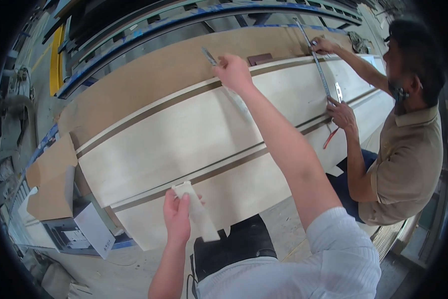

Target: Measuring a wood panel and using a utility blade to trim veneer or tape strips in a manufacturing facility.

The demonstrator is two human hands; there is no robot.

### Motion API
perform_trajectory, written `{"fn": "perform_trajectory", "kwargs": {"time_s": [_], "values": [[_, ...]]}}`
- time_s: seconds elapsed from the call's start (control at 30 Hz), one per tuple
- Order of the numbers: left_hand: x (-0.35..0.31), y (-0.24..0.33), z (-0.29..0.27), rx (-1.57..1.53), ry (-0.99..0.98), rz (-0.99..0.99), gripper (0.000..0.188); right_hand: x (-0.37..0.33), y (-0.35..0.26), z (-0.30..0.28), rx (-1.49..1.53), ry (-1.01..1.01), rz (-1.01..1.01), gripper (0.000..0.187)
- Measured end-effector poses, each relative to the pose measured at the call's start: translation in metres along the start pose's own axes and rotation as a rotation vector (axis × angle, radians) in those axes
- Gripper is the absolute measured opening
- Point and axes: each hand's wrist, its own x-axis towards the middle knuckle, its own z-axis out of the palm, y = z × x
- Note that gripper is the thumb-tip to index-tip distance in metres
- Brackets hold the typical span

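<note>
My left hand (176, 215) is closed around a flat white strip (200, 217) with a slot near its upper end. It holds the strip slanting down over the near edge of the panels. My right hand (232, 73), reaching far across, grips a thin grey strip (209, 56) that looks like a metal ruler. One end of it sticks out past the fingers; part of its length is hidden behind my hand and forearm. Below lie two long pale panels, the far one (169, 132) and the near one (219, 188), side by side with dark grooves along them.
A co-worker at right lays a long ruler (317, 65) across the panels, beside a slotted metal piece (338, 91) and a red-handled tool (329, 138). An opened cardboard box (54, 199) stands at left. Brown board (134, 84) covers the bench; a dark red block (260, 59) rests there.
</note>
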Motion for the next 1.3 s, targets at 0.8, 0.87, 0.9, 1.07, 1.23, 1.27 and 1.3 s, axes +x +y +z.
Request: {"fn": "perform_trajectory", "kwargs": {"time_s": [0.8,0.87,0.9,1.07,1.23,1.27,1.3], "values": [[-0.07,-0.023,-0.045,0.004,0.067,0.041,0.018,-0.184,-0.079,-0.053,0.837,-0.447,0.079,0.018],[-0.073,-0.014,-0.028,0.064,-0.076,0.021,0.02,-0.256,-0.072,-0.088,0.916,-0.425,0.152,0.02],[-0.074,-0.012,-0.019,0.084,-0.095,0.027,0.02,-0.286,-0.06,-0.098,0.933,-0.432,0.14,0.018],[-0.084,-0.016,0.027,0.172,-0.324,-0.016,0.024,-0.397,-0.041,-0.145,1.068,-0.407,0.367,0.018],[-0.102,-0.04,0.07,0.332,-0.573,0.103,0.029,-0.461,-0.02,-0.175,1.14,-0.312,0.31,0.019],[-0.113,-0.04,0.08,0.334,-0.624,0.064,0.031,-0.474,-0.019,-0.184,1.157,-0.299,0.322,0.019],[-0.124,-0.037,0.089,0.346,-0.636,0.004,0.032,-0.482,-0.023,-0.199,1.202,-0.28,0.321,0.018]]}}
